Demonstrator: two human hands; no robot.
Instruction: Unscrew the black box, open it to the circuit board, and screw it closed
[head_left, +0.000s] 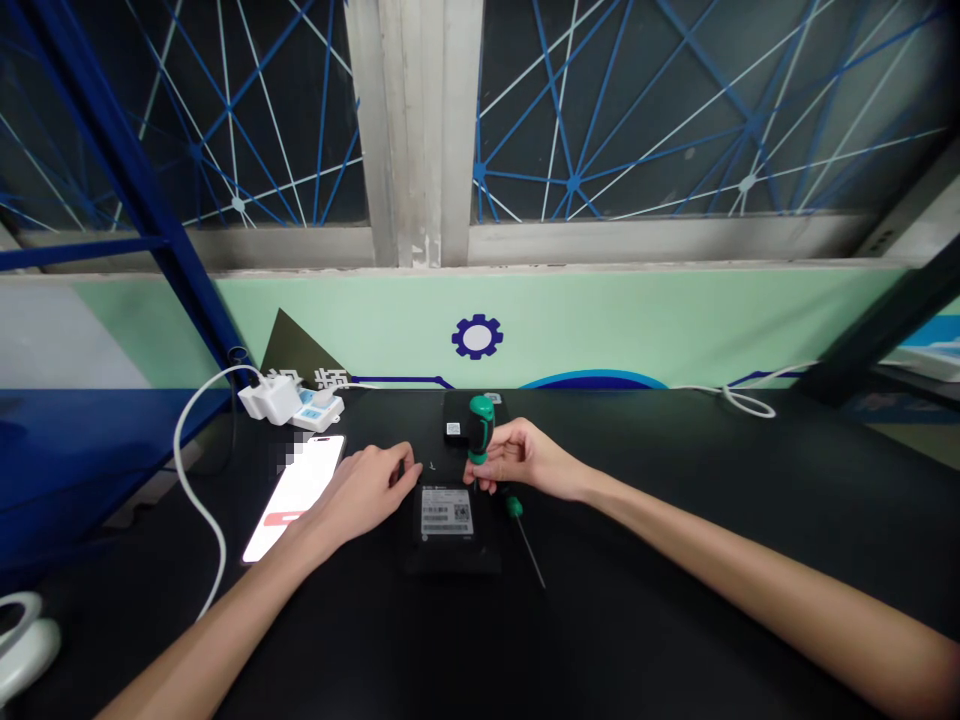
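Note:
My right hand point(517, 458) holds a green-and-black screwdriver point(481, 428) upright, its fingers around the lower handle and shaft. The tip is near the upper right corner of a flat black device point(448, 513) with a grey printed label. My left hand point(377, 482) rests left of the device, fingers bent and thumb drawn to the fingertips; anything between them is too small to make out. Just beyond the device, tiny light pieces point(431, 466), perhaps screws, lie on the table. A second screwdriver point(525, 530), green-handled with a long thin shaft, lies right of the device.
Behind the screwdriver sits another black box point(455, 418) with a white label. A lit phone point(296, 495) lies partly under my left forearm. A white power strip point(316, 408) with a plug and cable point(180, 450) stands at back left. The black table point(675, 600) meets a green wall panel point(600, 330).

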